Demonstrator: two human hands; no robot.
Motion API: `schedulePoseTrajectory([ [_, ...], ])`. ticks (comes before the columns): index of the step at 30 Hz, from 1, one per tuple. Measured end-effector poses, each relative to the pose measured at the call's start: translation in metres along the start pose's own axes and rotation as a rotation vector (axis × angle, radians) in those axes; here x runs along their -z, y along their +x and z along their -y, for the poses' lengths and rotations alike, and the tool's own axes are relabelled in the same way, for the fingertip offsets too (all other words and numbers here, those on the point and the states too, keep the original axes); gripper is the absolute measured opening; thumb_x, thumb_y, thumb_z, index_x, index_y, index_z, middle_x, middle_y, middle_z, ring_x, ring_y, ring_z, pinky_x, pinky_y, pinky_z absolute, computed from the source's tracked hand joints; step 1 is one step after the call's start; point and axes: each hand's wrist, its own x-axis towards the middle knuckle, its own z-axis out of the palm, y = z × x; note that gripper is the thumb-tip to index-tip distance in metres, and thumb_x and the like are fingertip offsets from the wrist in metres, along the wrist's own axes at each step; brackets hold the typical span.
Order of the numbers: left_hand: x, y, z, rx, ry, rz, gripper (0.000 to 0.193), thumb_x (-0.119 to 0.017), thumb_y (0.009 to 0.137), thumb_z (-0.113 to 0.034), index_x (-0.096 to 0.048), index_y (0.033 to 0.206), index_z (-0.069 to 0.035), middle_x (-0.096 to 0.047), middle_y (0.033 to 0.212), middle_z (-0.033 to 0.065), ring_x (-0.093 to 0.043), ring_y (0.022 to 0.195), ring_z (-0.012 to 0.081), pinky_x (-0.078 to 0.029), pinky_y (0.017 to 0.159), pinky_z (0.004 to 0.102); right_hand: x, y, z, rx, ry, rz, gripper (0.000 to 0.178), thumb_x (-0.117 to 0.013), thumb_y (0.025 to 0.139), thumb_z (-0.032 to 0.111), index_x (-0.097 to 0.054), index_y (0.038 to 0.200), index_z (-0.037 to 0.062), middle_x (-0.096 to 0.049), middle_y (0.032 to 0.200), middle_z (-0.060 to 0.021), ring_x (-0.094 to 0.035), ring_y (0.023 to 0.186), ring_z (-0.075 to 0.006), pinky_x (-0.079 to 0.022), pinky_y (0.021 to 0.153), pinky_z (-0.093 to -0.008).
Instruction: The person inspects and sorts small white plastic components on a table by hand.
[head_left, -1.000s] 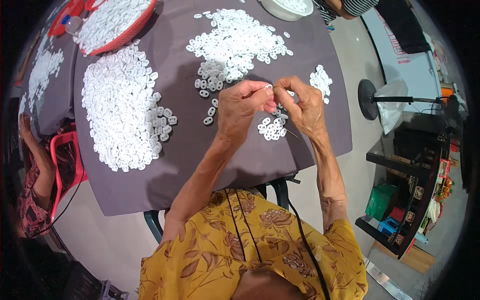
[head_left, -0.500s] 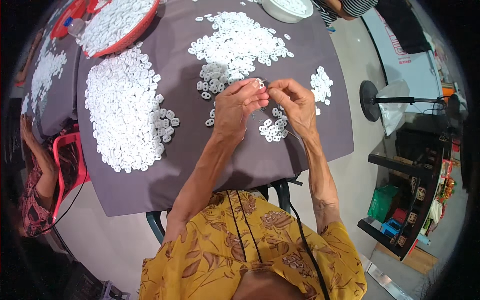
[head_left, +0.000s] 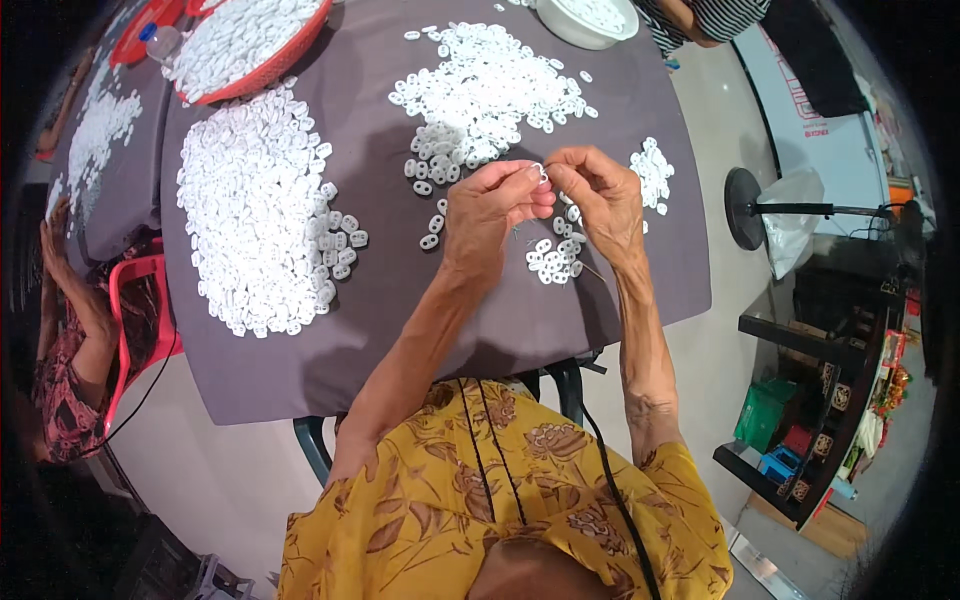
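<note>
While both hands meet above the surface (head_left: 400,290), I see the left hand (head_left: 490,215) and right hand (head_left: 598,200) pinched, seemingly on one white ring (head_left: 540,172); a small pile (head_left: 556,255) sits at six o'clock below.

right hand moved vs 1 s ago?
Yes. The right hand has drawn in toward the left hand, leaving the small side cluster of white pieces; its fingertips now meet the left hand's over one white piece.
</note>
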Motion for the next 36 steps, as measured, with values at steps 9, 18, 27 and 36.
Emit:
schedulePoseTrajectory([
  [9, 0.004, 0.003, 0.0, -0.044, -0.05, -0.022, 0.022, -0.061, 0.08, -0.012, -0.059, 0.093, 0.005, -0.06, 0.081, 0.008, -0.058, 0.071, 0.0132, -0.05, 0.066, 0.0247, -0.002, -0.005, 0.0, -0.059, 0.055, -0.019, 0.012, -0.059, 0.082, 0.008, -0.061, 0.089, -0.0012, -0.062, 0.077, -0.0048, -0.056, 0.07, -0.0093, -0.044, 0.066, -0.0214],
  [18, 0.009, -0.003, -0.012, -0.064, 0.132, 0.042, 0.017, -0.062, 0.078, -0.013, -0.062, 0.088, 0.001, -0.06, 0.073, 0.0039, -0.056, 0.065, 0.0087, -0.048, 0.062, 0.021, 0.005, 0.005, 0.012, -0.1, -0.105, 0.159, 0.015, -0.06, 0.077, 0.014, -0.06, 0.08, -0.0015, -0.06, 0.071, -0.0025, -0.054, 0.066, -0.0078, -0.043, 0.061, -0.0215],
  [27, 0.028, 0.008, -0.021, -0.165, -0.039, 0.036, 0.013, -0.061, 0.079, -0.01, -0.058, 0.085, 0.001, -0.058, 0.073, 0.0061, -0.056, 0.063, 0.013, -0.047, 0.059, 0.0252, 0.04, 0.006, -0.028, -0.155, -0.411, 0.019, 0.014, -0.059, 0.078, 0.01, -0.062, 0.086, -0.0008, -0.061, 0.07, -0.0048, -0.056, 0.066, -0.0111, -0.044, 0.062, -0.0234],
  [36, 0.031, 0.009, -0.016, -0.149, -0.089, 0.015, 0.013, -0.061, 0.079, -0.008, -0.058, 0.087, 0.001, -0.058, 0.075, 0.0062, -0.056, 0.063, 0.0134, -0.047, 0.058, 0.0256, 0.024, -0.009, -0.079, 0.117, -0.772, 0.039, 0.019, -0.063, 0.072, 0.01, -0.062, 0.089, 0.0008, -0.058, 0.08, -0.0144, -0.058, 0.069, -0.0315, -0.047, 0.063, -0.0377],
])
